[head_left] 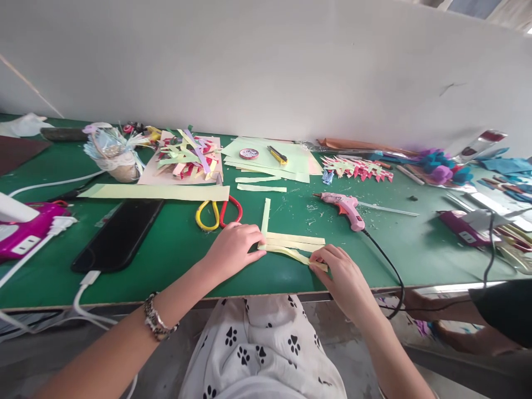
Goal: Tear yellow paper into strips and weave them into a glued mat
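Near the table's front edge, my left hand [235, 247] pinches the left ends of pale yellow paper strips [296, 240], where they meet a pale green upright strip [266, 217]. The lowest of these, a curved paper strip [288, 252], bows a little and reaches to my right hand [339, 272], whose thumb and fingers are closed on its right end. Just beyond my left hand lie scissors with yellow and red handles [208, 216], their blades under a long pale yellow strip [166, 192]. Two short loose strips [261, 188] lie farther back.
A pink glue gun [343, 206] with a black cord lies to the right. Pale green sheets [291, 160] at the back carry a yellow cutter [277, 155] and a tape roll [248, 153]. A black phone [120, 235] on a cable lies left. Another person's leg [444, 310] shows at right.
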Tool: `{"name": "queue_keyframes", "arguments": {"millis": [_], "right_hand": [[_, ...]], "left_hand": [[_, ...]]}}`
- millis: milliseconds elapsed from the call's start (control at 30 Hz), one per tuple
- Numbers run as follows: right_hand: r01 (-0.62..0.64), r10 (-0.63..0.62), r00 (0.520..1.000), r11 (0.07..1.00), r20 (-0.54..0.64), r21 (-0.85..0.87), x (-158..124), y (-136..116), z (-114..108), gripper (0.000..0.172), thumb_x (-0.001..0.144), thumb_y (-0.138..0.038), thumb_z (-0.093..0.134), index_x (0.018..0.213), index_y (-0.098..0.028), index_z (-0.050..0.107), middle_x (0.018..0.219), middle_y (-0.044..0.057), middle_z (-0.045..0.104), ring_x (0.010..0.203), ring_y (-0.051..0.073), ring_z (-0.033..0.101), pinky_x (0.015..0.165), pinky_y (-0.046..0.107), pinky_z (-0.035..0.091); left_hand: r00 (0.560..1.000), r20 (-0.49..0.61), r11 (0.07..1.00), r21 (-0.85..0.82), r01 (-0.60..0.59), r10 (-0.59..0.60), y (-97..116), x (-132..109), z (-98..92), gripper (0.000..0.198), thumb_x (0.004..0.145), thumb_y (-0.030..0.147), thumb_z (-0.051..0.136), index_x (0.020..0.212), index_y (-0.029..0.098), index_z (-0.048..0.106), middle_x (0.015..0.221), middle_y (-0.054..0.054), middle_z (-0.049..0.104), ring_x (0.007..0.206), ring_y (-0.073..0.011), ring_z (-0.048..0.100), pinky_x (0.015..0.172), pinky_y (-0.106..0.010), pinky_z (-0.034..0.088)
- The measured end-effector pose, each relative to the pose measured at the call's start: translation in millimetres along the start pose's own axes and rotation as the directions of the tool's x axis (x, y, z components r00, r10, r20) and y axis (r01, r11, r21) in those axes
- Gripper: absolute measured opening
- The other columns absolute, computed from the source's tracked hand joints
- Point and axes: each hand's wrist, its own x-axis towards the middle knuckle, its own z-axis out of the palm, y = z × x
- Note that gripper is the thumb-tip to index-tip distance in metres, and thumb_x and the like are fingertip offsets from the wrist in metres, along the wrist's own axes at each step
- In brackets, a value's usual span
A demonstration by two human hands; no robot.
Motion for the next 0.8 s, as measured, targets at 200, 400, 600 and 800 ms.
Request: {"name": "queue_keyframes", "arguments": {"millis": [200,400,600,800], "right_hand": [[-0.021,0.021,1.0,1.0,-0.001,-0.007,-5,-5,2,0.013,0.086,-0.017,0.043,0.078,-0.021,0.052,0.083,0.005,0.059,0.075,0.019,0.055,0.061,0.029,0.043],[-0.027,0.027,1.0,1.0,-0.012,-0.012,0,-9,6,0.016,0.08,-0.033,0.058,0.085,-0.02,0.049,0.084,0.005,0.057,0.076,0.02,0.052,0.064,0.03,0.043],[0.001,-0.001,0.999,1.0,0.052,0.004,16,-14,11,0.011,0.081,-0.028,0.057,0.081,-0.02,0.05,0.081,0.002,0.057,0.075,0.018,0.05,0.063,0.028,0.041],[0.171,-0.187,0.979,0.969,-0.075,-0.18,19,-5,11,0.014,0.087,-0.017,0.045,0.081,-0.019,0.058,0.079,0.003,0.059,0.071,0.016,0.051,0.065,0.028,0.038]], "left_hand": [[1.0,-0.008,0.999,0.032,0.014,-0.014,3,-1,1.2,0.011,0.077,0.03,0.061,0.08,0.02,0.063,0.079,0.001,0.064,0.073,-0.0164,0.059,0.075,-0.034,0.039],[0.997,-0.075,0.983,0.182,0.025,-0.012,14,1,5.9,0.023,0.073,0.039,0.065,0.072,0.017,0.058,0.071,0.001,0.061,0.066,-0.017,0.056,0.071,-0.034,0.039],[0.993,-0.113,0.964,0.266,0.006,0.025,15,3,8.4,0.025,0.078,0.037,0.061,0.065,0.017,0.054,0.065,0.002,0.057,0.061,-0.015,0.053,0.068,-0.031,0.038],[0.993,-0.119,0.964,0.266,0.024,0.009,16,2,8.1,0.027,0.076,0.041,0.061,0.066,0.017,0.056,0.065,0.002,0.058,0.062,-0.0151,0.053,0.072,-0.033,0.038]]}}
